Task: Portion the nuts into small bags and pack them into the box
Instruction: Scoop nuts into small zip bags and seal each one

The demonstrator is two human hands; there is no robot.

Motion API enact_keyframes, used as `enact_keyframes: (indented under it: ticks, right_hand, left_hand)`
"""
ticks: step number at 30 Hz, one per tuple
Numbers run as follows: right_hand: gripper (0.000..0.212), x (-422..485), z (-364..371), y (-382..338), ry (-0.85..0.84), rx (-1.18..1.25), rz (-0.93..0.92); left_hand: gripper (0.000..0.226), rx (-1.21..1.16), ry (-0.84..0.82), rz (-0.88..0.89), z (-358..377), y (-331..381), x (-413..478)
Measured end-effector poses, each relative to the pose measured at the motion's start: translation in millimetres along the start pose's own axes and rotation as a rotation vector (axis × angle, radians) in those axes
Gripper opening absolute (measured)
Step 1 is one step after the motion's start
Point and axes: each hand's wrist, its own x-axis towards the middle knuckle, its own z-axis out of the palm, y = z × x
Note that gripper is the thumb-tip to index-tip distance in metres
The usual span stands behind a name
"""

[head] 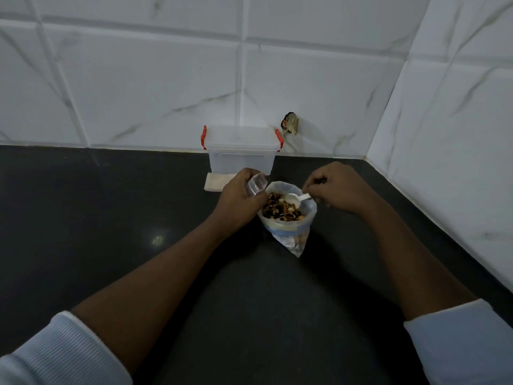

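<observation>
The left hand (240, 200) grasps 1 small clear bag (256, 184), with the fingers curled round it. The small bag is held just beside the left rim of the large bag (288, 232).

The right hand (337, 187) pinches the handle of 1 white spoon (294, 200). The spoon bowl lies inside the mouth of the large bag, at the top of the nuts (281, 210).

The large bag stands open on the dark surface (111, 218), between the 2 hands. The nuts fill its upper part. Its lower corner points toward the person.

The box (241, 159) is clear plastic. It stands at the rear of the surface against the tiled wall (138, 79), apart from both hands. Its lid is on, with 2 red latches (204, 137) at the lid ends.

1 flat white item (218, 181) lies on the surface at the front left of the box; its kind cannot be told. Both forearms are bare below pale sleeves (63, 354).
</observation>
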Motion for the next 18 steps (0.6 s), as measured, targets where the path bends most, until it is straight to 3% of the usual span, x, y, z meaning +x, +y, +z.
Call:
enact_keyframes:
  ticks: [12,18]
  right_hand:
    - [0.018,7.4,12.7,10.3,0.087,0.772,0.351]
    - [0.017,6.3,9.5,3.6,0.034,0.991,0.171]
  left_hand:
    - [0.036,-0.005,0.000,0.013,0.5,1.0,-0.8]
    - [0.035,-0.014,0.002,0.011,1.1,0.8,-0.4]
